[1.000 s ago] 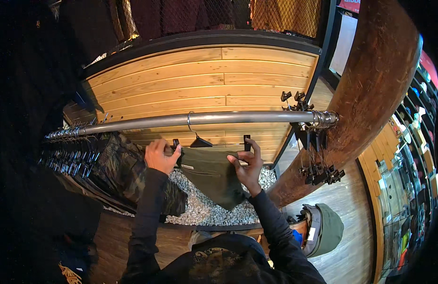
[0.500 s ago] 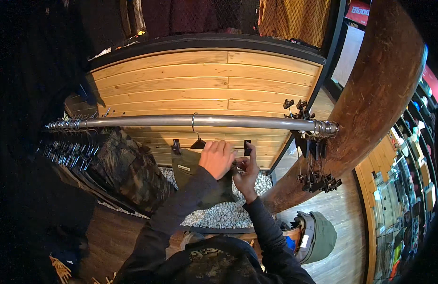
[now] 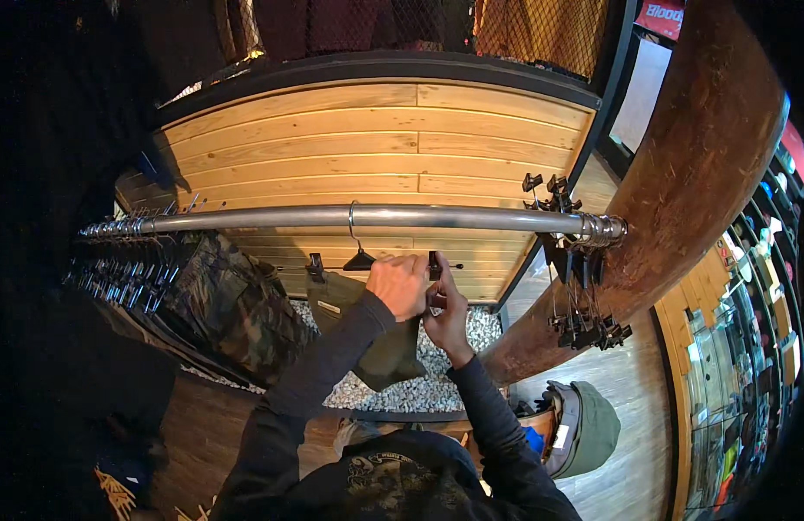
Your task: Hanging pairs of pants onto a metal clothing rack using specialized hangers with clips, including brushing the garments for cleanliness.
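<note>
The metal rail [image 3: 471, 217] runs above a bed of white pebbles [image 3: 458, 401]. The olive garment [image 3: 376, 360] hangs beneath the rail. The clip hanger [image 3: 360, 261] is hooked over the rail. The left hand [image 3: 399, 286] has its fingers curled at the garment's top edge; their grip is hidden. The right hand [image 3: 448, 319] has partly bent fingers, the index against the right clip [image 3: 435, 266]; pinching cannot be confirmed.

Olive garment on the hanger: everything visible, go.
The olive garment looks like plain matte cloth, with a small pale label at its upper left. It hangs from the left clip of the hanger, pale pebbles beyond. The left hand covers its upper right part; whether the right clip grips it is hidden.
</note>
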Available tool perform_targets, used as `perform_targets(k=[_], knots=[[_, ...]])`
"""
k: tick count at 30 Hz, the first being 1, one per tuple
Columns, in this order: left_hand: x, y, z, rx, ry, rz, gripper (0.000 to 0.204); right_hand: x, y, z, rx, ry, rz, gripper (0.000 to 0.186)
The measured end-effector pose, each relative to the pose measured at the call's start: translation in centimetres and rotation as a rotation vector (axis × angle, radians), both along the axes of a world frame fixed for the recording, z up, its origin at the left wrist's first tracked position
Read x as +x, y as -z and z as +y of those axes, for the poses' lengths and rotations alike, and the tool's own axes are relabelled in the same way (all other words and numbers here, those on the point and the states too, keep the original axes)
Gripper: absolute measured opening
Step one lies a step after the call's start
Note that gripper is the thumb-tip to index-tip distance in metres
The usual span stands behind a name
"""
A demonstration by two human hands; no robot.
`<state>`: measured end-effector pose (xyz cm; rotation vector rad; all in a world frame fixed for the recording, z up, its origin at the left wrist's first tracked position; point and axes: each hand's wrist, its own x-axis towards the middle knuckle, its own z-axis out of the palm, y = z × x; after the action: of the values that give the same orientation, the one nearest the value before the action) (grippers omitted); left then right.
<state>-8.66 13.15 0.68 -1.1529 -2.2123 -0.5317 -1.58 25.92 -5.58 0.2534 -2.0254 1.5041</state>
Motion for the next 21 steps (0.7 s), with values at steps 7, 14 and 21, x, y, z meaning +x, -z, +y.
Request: perform_targets(k=[7, 14, 21], knots=[[0.9, -0.9, -0.1, 0.044, 0.020, -0.101, 0.052, -0.2, -1.1, 0.5, -0.095, -0.073, 0.038, 0.084], [0.5, -1.0, 1.0, 0.121, 0.079, -0.069, 0.072, -0.4, -2.0, 1.8, 0.084, -0.008, 0.097, 0.086], [-0.1, -1.3, 0.7, 0.107, 0.036, -0.148, 0.056, -1.0, -2.1, 3.1, 0.203, -0.042, -0.010, 0.081]])
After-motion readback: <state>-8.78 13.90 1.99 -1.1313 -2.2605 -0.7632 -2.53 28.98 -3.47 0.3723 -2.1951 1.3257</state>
